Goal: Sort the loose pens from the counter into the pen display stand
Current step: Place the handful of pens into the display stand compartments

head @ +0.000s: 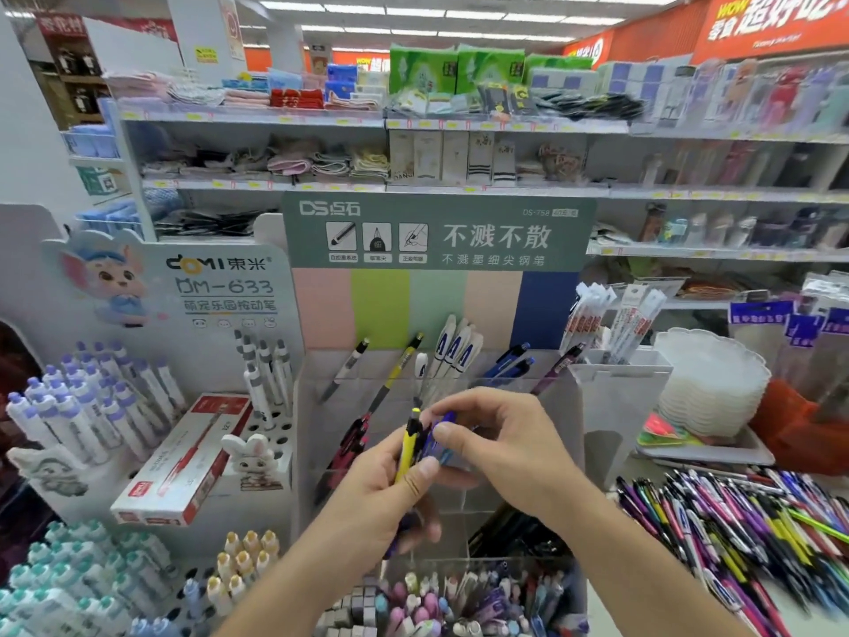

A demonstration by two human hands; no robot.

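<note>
Both hands meet in front of the clear tiered pen display stand (317,374). My left hand (381,494) grips a small bunch of pens, with a yellow-and-black pen (408,445) sticking up from it. My right hand (496,439) pinches a blue pen (436,441) in that bunch between thumb and fingers. The stand's top row holds a grey pen (344,367), a yellow pen (397,367), several white pens (452,347) and blue pens (507,360). A heap of loose pens (735,521) of many colours lies on the counter at the right.
A white stand with purple-capped pens (87,406) and a red-and-white pen box (183,457) sit at left. A bin of mixed pens (459,595) is below my hands. Stacked white trays (712,383) and packaged refills (634,324) stand at right. Store shelves fill the background.
</note>
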